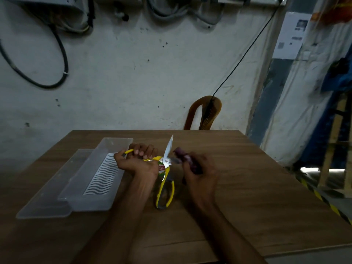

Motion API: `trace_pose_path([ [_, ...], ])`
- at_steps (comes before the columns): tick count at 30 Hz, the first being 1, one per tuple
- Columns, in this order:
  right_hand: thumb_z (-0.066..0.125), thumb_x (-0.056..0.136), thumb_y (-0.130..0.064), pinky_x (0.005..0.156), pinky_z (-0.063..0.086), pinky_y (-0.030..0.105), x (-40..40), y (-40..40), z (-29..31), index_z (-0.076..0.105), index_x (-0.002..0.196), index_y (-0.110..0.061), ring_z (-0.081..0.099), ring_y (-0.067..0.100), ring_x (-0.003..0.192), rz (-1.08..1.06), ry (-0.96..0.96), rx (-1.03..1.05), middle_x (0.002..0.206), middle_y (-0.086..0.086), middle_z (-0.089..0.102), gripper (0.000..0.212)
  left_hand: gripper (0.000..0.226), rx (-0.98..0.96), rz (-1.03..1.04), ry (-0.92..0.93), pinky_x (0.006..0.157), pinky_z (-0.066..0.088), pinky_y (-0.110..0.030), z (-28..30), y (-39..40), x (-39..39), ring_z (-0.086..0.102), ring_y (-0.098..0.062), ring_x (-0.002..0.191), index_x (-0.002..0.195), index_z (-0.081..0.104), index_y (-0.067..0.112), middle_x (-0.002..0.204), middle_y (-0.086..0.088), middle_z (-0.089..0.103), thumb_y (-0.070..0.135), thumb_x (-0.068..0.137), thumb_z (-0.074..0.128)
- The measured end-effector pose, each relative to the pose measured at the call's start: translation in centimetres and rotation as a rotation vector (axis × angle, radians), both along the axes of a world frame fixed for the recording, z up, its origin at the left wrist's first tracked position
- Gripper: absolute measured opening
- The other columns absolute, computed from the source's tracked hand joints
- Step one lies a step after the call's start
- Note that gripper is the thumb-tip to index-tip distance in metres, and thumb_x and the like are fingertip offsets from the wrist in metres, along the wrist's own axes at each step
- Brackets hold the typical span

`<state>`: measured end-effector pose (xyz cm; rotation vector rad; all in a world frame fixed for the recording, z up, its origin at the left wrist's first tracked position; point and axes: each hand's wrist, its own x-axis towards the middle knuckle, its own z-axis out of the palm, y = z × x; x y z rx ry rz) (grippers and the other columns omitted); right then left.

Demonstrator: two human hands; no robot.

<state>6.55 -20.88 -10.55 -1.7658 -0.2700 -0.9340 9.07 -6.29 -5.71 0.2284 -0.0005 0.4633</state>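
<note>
Scissors [166, 161] with yellow plastic loops and shiny steel blades are held splayed open above the wood-grain bench [247, 187], one loop gripped by the left hand [137, 161]. A blurred purple piece [180, 153] is clasped in the right hand [200, 168], just beside the blades.
</note>
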Motion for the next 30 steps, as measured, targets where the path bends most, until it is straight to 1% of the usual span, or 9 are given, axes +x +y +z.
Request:
trace_pose_path([
  [2, 0.078, 0.082, -0.007, 0.072, 0.044, 0.007, 0.1, 1.0, -0.2, 0.079, 0.104, -0.016, 0.06, 0.0, 0.08, 0.048, -0.033, -0.154, 0.088, -0.004, 0.065, 0.024, 0.029, 0.002, -0.009, -0.013, 0.047, 0.017, -0.02, 0.1, 0.0, -0.2, 0.019, -0.013, 0.04, 0.05, 0.034, 0.017, 0.048, 0.003, 0.025, 0.041, 0.065, 0.041],
  [5, 0.078, 0.084, -0.009, 0.073, 0.043, 0.006, 1.1, 0.6, -0.4, 0.078, 0.109, -0.014, 0.058, 0.002, 0.075, -0.035, 0.046, -0.133, 0.09, -0.001, 0.067, 0.026, 0.029, 0.017, -0.007, -0.001, 0.048, 0.016, -0.02, 0.1, 0.0, -0.2, 0.018, -0.013, 0.041, 0.05, 0.034, 0.017, 0.048, 0.003, 0.025, 0.041, 0.066, 0.041],
  [9, 0.075, 0.089, -0.017, 0.074, 0.063, 0.037, 2.4, -2.3, -0.1, 0.072, 0.118, -0.016, 0.066, 0.013, 0.085, -0.221, 0.293, 0.107, 0.103, -0.003, 0.065, 0.03, 0.029, 0.015, -0.03, -0.003, 0.047, 0.017, -0.02, 0.0, 0.1, 0.0, 0.018, -0.013, 0.043, 0.052, 0.033, 0.017, 0.05, 0.003, 0.025, 0.042, 0.066, 0.041],
  [12, 0.075, 0.087, -0.015, 0.071, 0.06, 0.038, 1.7, -2.2, 0.2, 0.073, 0.114, -0.018, 0.064, 0.014, 0.087, -0.208, 0.112, 0.036, 0.101, -0.003, 0.062, 0.027, 0.03, 0.015, -0.041, -0.001, 0.046, 0.019, -0.021, 0.0, -0.1, 0.1, 0.017, -0.013, 0.044, 0.051, 0.033, 0.017, 0.05, 0.003, 0.024, 0.042, 0.066, 0.041],
  [14, 0.076, 0.083, -0.007, 0.068, 0.054, 0.033, 0.4, -0.5, 0.4, 0.077, 0.107, -0.014, 0.061, 0.013, 0.08, -0.074, -0.063, -0.084, 0.092, 0.001, 0.062, 0.025, 0.032, 0.011, -0.033, -0.009, 0.046, 0.019, -0.021, 0.0, -0.3, 0.2, 0.018, -0.013, 0.043, 0.05, 0.034, 0.017, 0.049, 0.003, 0.025, 0.042, 0.068, 0.041],
  [16, 0.076, 0.083, -0.006, 0.067, 0.051, 0.028, -0.3, 1.2, 0.4, 0.077, 0.107, -0.016, 0.06, 0.013, 0.077, 0.054, -0.123, -0.221, 0.088, 0.003, 0.061, 0.026, 0.032, 0.022, -0.042, -0.033, 0.046, 0.02, -0.02, 0.1, -0.3, 0.1, 0.019, -0.012, 0.042, 0.049, 0.035, 0.017, 0.049, 0.003, 0.025, 0.043, 0.069, 0.039],
  [19, 0.074, 0.087, -0.006, 0.068, 0.045, 0.023, 0.4, 1.9, 0.1, 0.076, 0.112, -0.012, 0.057, 0.011, 0.077, 0.05, -0.136, -0.344, 0.091, 0.007, 0.061, 0.026, 0.031, 0.031, -0.059, -0.057, 0.047, 0.021, -0.018, 0.0, 0.1, -0.1, 0.021, -0.012, 0.041, 0.051, 0.034, 0.016, 0.049, 0.002, 0.026, 0.042, 0.068, 0.039],
  [25, 0.075, 0.085, -0.004, 0.066, 0.052, 0.034, 1.8, 0.7, -0.1, 0.076, 0.109, -0.003, 0.062, 0.021, 0.074, -0.136, -0.045, -0.263, 0.091, 0.012, 0.064, 0.023, 0.031, 0.037, -0.079, -0.045, 0.049, 0.017, -0.022, -0.3, -0.3, 0.3, 0.018, -0.013, 0.044, 0.053, 0.032, 0.016, 0.05, 0.002, 0.025, 0.042, 0.067, 0.042],
  [30, 0.072, 0.086, -0.01, 0.067, 0.052, 0.032, 0.8, 1.0, 0.1, 0.075, 0.11, -0.003, 0.062, 0.02, 0.079, -0.045, -0.137, -0.263, 0.096, 0.012, 0.064, 0.025, 0.03, 0.02, -0.07, -0.065, 0.048, 0.018, -0.02, -0.3, 0.1, 0.3, 0.018, -0.012, 0.043, 0.052, 0.033, 0.017, 0.049, 0.002, 0.025, 0.042, 0.066, 0.04],
])
